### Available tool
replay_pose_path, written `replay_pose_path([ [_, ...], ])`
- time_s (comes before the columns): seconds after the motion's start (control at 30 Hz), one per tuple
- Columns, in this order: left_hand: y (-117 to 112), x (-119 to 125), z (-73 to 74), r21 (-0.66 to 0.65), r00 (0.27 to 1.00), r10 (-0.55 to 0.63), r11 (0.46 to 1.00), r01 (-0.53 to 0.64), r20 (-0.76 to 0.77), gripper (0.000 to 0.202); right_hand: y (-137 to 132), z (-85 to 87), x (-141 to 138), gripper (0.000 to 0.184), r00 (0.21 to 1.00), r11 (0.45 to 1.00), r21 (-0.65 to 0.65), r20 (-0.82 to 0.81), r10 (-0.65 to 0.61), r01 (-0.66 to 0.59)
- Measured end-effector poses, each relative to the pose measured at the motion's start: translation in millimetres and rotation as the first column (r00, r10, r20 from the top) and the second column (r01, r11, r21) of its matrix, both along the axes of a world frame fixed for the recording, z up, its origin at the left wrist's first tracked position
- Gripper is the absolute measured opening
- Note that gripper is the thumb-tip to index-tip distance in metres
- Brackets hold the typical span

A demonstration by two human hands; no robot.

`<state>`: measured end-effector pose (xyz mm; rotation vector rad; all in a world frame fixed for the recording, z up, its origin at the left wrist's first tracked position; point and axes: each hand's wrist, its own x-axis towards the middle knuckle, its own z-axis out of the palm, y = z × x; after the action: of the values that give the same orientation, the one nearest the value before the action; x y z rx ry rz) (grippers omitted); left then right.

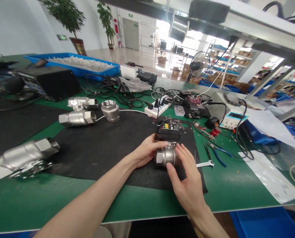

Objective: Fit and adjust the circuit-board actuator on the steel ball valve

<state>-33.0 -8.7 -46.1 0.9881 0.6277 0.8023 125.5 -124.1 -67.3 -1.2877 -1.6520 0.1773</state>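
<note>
A steel ball valve [162,156] lies on the black mat in front of me. Mounted on its neck is a black actuator housing [169,134], uncovered, with a circuit board and a yellow part showing. My left hand [147,150] grips the valve from the left, thumb across the neck and the other fingers mostly hidden behind it. My right hand [188,175] is curved around the right end, its thumb against the front of the body and its fingers over the top. An open-end wrench [204,164] rests just right of this hand.
Several more valves [78,118] stand or lie left, one large valve [29,153] nearest. Pliers [219,153] and tweezers [207,150] lie right. Loose washers [177,122], a power strip [157,108] and tangled cables sit behind. A white bag [271,175] lies near the front right.
</note>
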Motion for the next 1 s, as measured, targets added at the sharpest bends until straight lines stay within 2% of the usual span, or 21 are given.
replay_pose_path([
  [0.37,2,-1,-0.8,-0.025,1.000,0.001,1.000,-0.001,0.005,0.046,7,-9.5,5,0.052,1.000,0.998,-0.054,-0.014,-0.013,0.013],
  [0.5,2,0,-1.8,-0.033,1.000,0.012,0.999,-0.011,0.009,0.043,9,-11.9,4,0.054,1.000,0.999,-0.040,0.024,-0.011,0.012],
  [0.67,2,0,-1.1,-0.023,1.000,0.007,1.000,-0.007,-0.007,0.052,9,-12.9,3,0.053,0.999,0.999,-0.037,0.033,-0.015,0.016],
  [0.83,3,0,-3.2,-0.056,0.999,0.033,0.998,-0.032,0.012,0.043,8,-15.1,0,0.055,0.998,1.000,-0.001,0.066,-0.024,0.024],
  [1.0,2,0,-3.0,-0.044,1.000,0.030,0.999,-0.030,0.005,0.050,7,-15.2,-2,0.057,0.996,1.000,0.005,0.090,-0.021,0.021],
])
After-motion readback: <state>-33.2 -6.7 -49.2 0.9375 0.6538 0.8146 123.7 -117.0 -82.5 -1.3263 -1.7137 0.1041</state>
